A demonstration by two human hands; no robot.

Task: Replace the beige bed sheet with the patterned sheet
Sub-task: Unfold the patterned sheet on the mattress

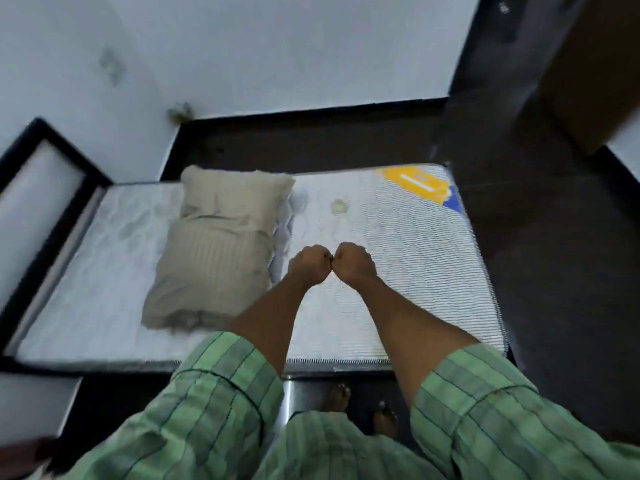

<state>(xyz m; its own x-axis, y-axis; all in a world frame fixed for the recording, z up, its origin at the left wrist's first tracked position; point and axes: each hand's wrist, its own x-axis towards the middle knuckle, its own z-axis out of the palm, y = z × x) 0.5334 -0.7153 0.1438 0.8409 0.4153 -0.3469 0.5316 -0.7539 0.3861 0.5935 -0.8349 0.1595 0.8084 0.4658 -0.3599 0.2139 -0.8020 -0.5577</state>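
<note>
A: What are the hands doing?

B: Both are stretched out over the bed. The left hand (pixel 306 266) and the right hand (pixel 353 263) are curled into fists, knuckles touching each other, and neither holds anything.

A: What lies under them?

B: A bare white quilted mattress (pixel 398 244). The fists hover above its middle part, slightly toward the near edge.

A: And the beige sheet?

B: No beige sheet covers the mattress. The only beige thing is a striped beige pillow (pixel 221 244), lying on the mattress just to the left of the left hand, its near end close to the left forearm.

A: The patterned sheet?

B: I cannot find it anywhere in this view.

A: Anything else on the mattress?

B: A yellow and blue label (pixel 426 188) at the far right corner, well apart from the hands, and a small brownish stain (pixel 339 206) beyond the fists.

A: Around the bed?

B: A dark bed frame (pixel 55 209), a dark floor (pixel 554 271) on the right, a pale wall (pixel 277 46) behind. Green striped sleeves (pixel 221 393) cover the upper arms, and bare feet (pixel 341 398) stand at the near edge of the bed.
</note>
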